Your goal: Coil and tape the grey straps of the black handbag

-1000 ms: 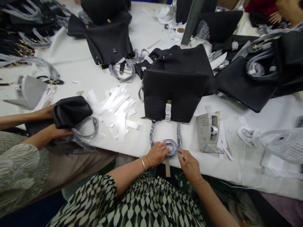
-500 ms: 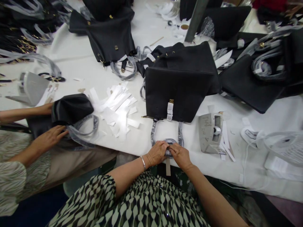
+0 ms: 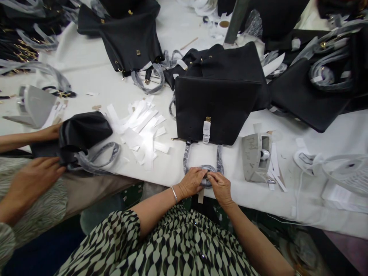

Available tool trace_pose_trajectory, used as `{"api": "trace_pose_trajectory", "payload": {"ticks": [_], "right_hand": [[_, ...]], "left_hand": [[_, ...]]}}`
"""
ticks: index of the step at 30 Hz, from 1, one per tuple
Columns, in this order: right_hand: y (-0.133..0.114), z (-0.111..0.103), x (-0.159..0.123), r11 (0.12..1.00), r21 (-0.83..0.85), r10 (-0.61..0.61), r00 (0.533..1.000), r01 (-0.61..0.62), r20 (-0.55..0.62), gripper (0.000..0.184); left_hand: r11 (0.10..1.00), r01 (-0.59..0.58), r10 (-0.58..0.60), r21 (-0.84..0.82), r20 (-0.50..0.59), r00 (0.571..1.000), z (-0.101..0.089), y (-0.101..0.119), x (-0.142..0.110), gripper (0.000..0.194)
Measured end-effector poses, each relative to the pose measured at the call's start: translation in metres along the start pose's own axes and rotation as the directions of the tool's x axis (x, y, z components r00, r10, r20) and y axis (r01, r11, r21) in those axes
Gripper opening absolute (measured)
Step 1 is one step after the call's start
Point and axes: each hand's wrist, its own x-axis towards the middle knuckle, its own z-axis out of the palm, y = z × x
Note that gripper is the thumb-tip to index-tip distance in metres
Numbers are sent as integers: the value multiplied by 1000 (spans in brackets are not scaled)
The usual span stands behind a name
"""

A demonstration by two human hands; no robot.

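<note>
A black handbag (image 3: pixel 215 101) lies on the table in front of me, its front clasp (image 3: pixel 206 132) wrapped in white paper. Its plastic-covered handle (image 3: pixel 219 159) reaches toward me. At the near end of that handle, my left hand (image 3: pixel 192 182) is closed with its fingers pinched round the wrapped bundle. Touching it from the other side, my right hand (image 3: pixel 220 188) pinches at the same spot. A beige paper strip (image 3: pixel 200 197) hangs below the handle by the table edge. What lies right between the fingertips is hidden.
White paper strips (image 3: pixel 148 132) are heaped to the left. A grey tape dispenser (image 3: pixel 257 157) and a small white fan (image 3: pixel 346 172) stand to the right. At far left, a co-worker's hands (image 3: pixel 36 182) are at another black bag (image 3: pixel 86 130). A post (image 3: pixel 237 23) rises behind.
Less of the beige strip hangs below the handle, and it has shifted slightly left. Both my hands stay at the handle. The co-worker's nearer hand has moved left and toward me.
</note>
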Motion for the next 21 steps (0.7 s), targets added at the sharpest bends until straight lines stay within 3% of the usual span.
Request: {"api": "trace_pose_trajectory", "payload": {"ticks": [5,8,9,11,13,14,15,18,21], "right_hand": [[-11,-10,-15,976,93,201,979,-198,-25,26],[-12,-16,-47,911,112,391,918,-397,71,25],[-12,-16,-59,864,102,474,865,-493,162,24],[-11,-11,-79,705,69,642,677,-706,360,24],[-11,-1,-90,516,81,721,483,-853,497,30],[-11,5,-91,438,124,727,432,-890,533,33],[-11,12,-92,378,190,725,417,-906,547,36],[-10,32,-90,259,376,745,432,-890,509,35],[-12,38,-91,234,477,754,468,-847,461,34]], "left_hand": [[998,43,-42,-41,39,998,-3,0,3,59],[997,59,-56,-47,64,996,-2,0,4,49],[998,57,-54,-41,74,996,-1,0,4,44],[999,45,-43,-28,91,995,0,-1,5,36],[999,36,-33,-25,95,995,1,-2,5,33],[999,31,-29,-26,96,995,1,-3,5,33],[999,29,-26,-27,98,995,1,-4,5,33],[999,41,-38,-22,111,993,1,-4,5,33],[998,53,-51,-16,123,991,0,-3,5,33]]}}
